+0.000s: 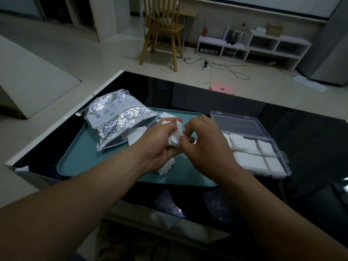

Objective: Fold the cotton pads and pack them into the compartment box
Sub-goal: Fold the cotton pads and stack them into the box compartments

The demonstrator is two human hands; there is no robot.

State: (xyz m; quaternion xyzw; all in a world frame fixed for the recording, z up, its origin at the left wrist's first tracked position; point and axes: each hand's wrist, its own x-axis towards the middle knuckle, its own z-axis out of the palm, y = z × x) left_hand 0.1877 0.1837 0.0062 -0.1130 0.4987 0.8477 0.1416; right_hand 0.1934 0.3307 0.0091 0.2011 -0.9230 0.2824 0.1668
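Over the teal tray (81, 157), both hands work one white cotton pad (176, 137). My left hand (158, 146) grips it from the left with curled fingers, and my right hand (205, 144) pinches its right edge. More loose pads (165, 167) lie on the tray under my left wrist, and others (136, 137) lie beside the foil bag. The clear compartment box (273, 147) stands open to the right of the tray, its visible compartments holding folded white pads (250, 161); my right hand hides its left part.
A crinkled silver foil bag (114, 117) lies on the tray's far left. The tray and box sit on a glossy black table (310, 129). Beyond the table's far edge stand a pink stool (222, 89), a wooden chair (162, 29) and low white shelves (254, 44).
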